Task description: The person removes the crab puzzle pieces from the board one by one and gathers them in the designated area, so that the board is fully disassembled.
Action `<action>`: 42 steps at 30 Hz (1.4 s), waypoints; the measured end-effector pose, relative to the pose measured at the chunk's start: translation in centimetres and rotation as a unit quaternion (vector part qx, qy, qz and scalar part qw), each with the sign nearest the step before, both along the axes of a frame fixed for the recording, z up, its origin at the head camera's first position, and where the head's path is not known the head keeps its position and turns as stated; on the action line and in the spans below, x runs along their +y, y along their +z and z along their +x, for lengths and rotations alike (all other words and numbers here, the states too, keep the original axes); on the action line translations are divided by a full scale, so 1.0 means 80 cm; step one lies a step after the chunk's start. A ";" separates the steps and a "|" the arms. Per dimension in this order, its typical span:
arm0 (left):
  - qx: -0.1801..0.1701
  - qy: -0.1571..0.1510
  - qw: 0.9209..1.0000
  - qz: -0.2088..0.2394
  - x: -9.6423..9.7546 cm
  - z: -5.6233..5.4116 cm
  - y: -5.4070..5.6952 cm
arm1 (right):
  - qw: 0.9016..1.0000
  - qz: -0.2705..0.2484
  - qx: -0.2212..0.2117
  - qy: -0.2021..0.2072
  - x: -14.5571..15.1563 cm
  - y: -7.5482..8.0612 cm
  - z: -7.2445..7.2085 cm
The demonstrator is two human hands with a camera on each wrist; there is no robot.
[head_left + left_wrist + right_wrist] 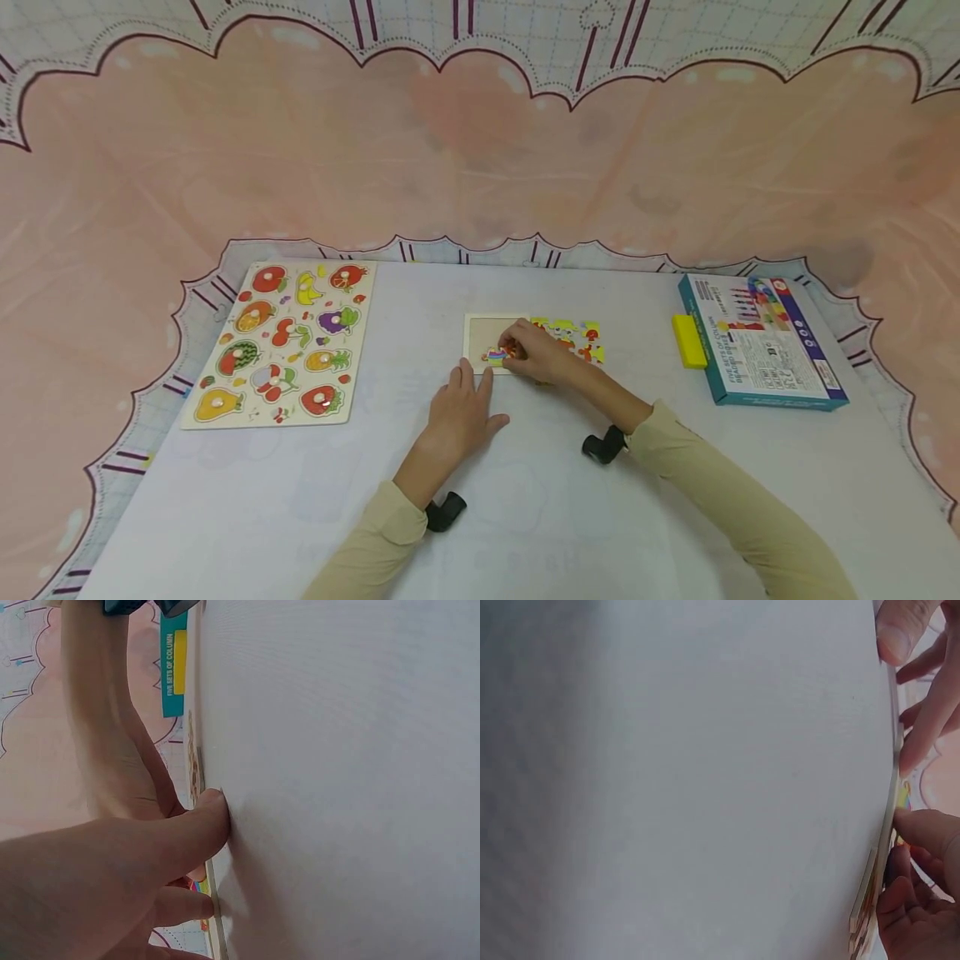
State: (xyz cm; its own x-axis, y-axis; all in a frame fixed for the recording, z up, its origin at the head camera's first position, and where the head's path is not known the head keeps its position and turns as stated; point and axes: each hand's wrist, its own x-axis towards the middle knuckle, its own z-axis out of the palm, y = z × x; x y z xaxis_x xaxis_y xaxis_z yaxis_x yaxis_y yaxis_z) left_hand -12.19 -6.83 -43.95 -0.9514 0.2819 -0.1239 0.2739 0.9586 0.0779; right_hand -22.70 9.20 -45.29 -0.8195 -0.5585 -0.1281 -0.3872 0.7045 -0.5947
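Note:
In the head view, a small pale puzzle tray (477,329) lies mid-table, its left part bare wood. A colourful puzzle piece (496,357) sits low in that part, pinched at its right side between thumb and fingers of my right hand (534,350). Bright yellow-and-red puzzle pieces (588,337) lie at the tray's right, partly hidden by that hand. My left hand (459,412) has its fingers extended, with fingertips at the tray's near edge. In the left wrist view, the left thumb (206,821) rests by the tabletop. The right wrist view shows the right fingers (922,832) at the tray edge.
A fruit puzzle board (296,342) lies at the left of the white table (562,517). At the right is a teal-edged box (761,342), with a yellow block (688,341) against its left side. A patterned cloth (465,167) hangs behind.

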 end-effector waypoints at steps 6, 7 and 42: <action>-0.009 0.003 1.000 0.002 0.000 0.000 0.000 | 0.999 -0.033 -0.014 0.000 0.001 -0.004 -0.001; -0.009 0.002 1.000 0.002 0.000 0.000 0.000 | 0.999 -0.040 -0.015 0.001 0.001 -0.004 -0.001; -0.015 0.000 1.000 -0.007 0.001 -0.001 -0.001 | 0.973 -0.107 -0.128 -0.159 0.107 0.005 0.017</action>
